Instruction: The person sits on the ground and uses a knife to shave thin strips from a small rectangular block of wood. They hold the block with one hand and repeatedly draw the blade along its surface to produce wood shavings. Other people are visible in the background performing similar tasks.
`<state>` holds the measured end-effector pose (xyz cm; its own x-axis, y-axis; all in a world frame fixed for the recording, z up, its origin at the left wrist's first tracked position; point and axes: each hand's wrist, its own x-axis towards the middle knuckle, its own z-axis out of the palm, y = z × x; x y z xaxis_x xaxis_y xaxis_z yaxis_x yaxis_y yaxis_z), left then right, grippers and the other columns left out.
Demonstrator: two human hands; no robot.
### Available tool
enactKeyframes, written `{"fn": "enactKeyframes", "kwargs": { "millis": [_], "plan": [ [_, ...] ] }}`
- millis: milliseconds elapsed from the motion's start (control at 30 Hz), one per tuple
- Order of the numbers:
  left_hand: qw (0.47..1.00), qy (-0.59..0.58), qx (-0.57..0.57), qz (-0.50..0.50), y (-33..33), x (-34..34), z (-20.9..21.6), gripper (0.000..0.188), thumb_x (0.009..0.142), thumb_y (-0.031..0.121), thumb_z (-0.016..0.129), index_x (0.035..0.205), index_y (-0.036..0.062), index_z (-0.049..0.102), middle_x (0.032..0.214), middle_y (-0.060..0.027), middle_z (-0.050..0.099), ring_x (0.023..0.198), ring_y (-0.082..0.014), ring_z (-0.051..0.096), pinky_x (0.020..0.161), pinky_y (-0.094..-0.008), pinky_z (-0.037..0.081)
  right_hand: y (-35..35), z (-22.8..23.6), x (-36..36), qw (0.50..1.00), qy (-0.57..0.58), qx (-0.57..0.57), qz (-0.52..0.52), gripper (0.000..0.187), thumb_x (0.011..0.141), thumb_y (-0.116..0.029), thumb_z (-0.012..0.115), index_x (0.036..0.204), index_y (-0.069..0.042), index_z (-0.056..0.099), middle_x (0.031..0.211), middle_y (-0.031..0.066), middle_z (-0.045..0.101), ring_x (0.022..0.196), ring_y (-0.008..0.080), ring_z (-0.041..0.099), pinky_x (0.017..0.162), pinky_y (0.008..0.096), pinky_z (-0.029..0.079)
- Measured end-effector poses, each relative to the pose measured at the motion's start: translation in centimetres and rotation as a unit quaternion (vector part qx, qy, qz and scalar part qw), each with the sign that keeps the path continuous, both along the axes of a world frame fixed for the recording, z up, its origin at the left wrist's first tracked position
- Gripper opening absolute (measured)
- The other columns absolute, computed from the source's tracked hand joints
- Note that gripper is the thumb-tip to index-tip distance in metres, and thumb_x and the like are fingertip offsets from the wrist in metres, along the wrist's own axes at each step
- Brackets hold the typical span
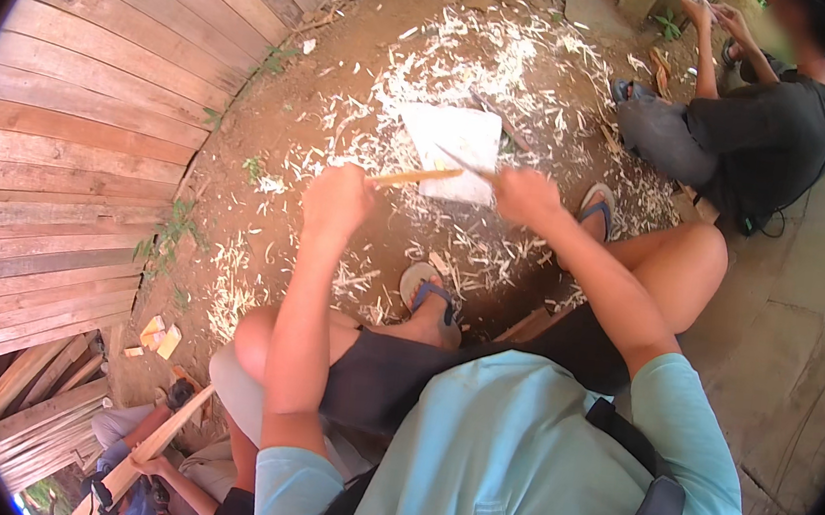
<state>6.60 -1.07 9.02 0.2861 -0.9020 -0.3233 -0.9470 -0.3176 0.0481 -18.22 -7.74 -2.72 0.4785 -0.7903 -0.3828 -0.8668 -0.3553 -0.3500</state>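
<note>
My left hand (336,201) is closed around a narrow strip of wood (409,177) whose pale end points right. In my right hand (527,197) is a knife (463,161), its blade slanting up and left just past the strip's tip. Whether blade and wood touch, I cannot tell. Below and beyond them a white sheet (466,132) lies on the dirt, its surface partly behind the knife and strip. Pale wood shavings (484,59) are scattered all around the sheet.
Back right, a seated person in dark clothes (758,123) holds something small. Lower left, another person's hand (149,465) grips a long wooden board (146,451). A plank wall (83,142) stands on the left. My sandalled foot (426,289) rests among shavings. Concrete (767,325) lies right.
</note>
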Motion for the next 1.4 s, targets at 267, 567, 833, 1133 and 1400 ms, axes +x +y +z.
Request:
{"fn": "enactKeyframes", "kwargs": {
  "millis": [267,567,833,1133,1400],
  "plan": [
    [0.998,-0.041,-0.036,-0.025,0.6,-3.8,1.0,0.026,0.084,0.028,0.061,0.086,0.0038,0.067,0.082,-0.0195,0.066,0.081,-0.0361,0.065,0.073,-0.0473,0.050,4.0,-0.8,2.8,0.850,-0.387,-0.210,-0.290,0.040,0.086,-0.020,0.057,0.120,-0.004,0.044,0.082,0.0184,0.064,0.075,0.0380,0.064,0.066,0.0458,0.050],
    [0.994,-0.086,-0.045,-0.049,0.8,-4.0,0.4,0.015,0.073,0.013,0.060,0.081,0.0037,0.069,0.081,-0.0196,0.067,0.078,-0.0338,0.067,0.068,-0.0422,0.054,5.1,-0.8,-1.3,0.991,0.057,0.110,-0.045,0.035,0.086,-0.027,0.049,0.109,-0.001,0.056,0.103,0.0211,0.064,0.096,0.0380,0.062,0.083,0.0467,0.050],
    [0.992,-0.063,0.023,-0.108,-0.7,-5.9,1.6,0.018,0.077,0.015,0.057,0.080,0.0018,0.069,0.078,-0.0196,0.067,0.075,-0.0336,0.067,0.066,-0.0420,0.054,2.4,14.2,0.7,0.877,-0.412,-0.139,-0.203,0.029,0.087,-0.026,0.055,0.106,-0.004,0.056,0.094,0.0222,0.063,0.093,0.0401,0.060,0.078,0.0460,0.049],
    [0.988,-0.074,-0.046,-0.131,0.1,-4.6,0.5,0.008,0.076,0.008,0.062,0.076,0.0064,0.070,0.075,-0.0108,0.068,0.073,-0.0247,0.069,0.061,-0.0354,0.055,2.4,-4.4,1.6,0.992,-0.060,-0.058,-0.090,0.022,0.092,-0.024,0.054,0.091,-0.002,0.053,0.067,0.0141,0.060,0.059,0.0212,0.060,0.055,0.0351,0.052],
    [0.987,-0.045,-0.098,-0.121,1.3,-3.5,-1.4,0.007,0.072,0.005,0.063,0.072,0.0082,0.070,0.069,-0.0073,0.068,0.068,-0.0213,0.069,0.057,-0.0339,0.055,3.5,-2.5,4.4,0.853,-0.437,-0.240,-0.153,0.026,0.092,-0.026,0.052,0.092,0.000,0.050,0.085,0.0185,0.062,0.068,0.0250,0.061,0.060,0.0387,0.047]
  ]
}}
